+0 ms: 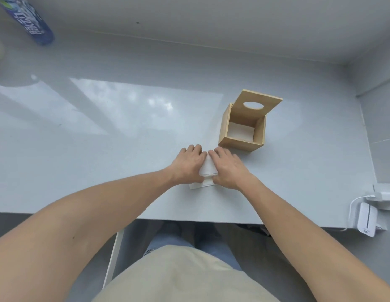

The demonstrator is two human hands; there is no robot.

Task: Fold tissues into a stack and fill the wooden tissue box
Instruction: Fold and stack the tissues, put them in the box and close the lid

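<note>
2 hands, left and right: flat on folded tissue, not grasping; wooden tissue box (lid open) just beyond.

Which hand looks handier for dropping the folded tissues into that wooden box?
Probably the right hand: it rests on the white folded tissues on the side nearest the open light wooden box; the left hand sits farther away.

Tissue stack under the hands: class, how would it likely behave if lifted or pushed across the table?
The tissue stack looks thin and soft, so it would probably flop and sag if lifted. Both hands press it flat, which suggests the folds may spring open. On the glossy table it would likely slide easily, the layers perhaps shifting apart.
</note>
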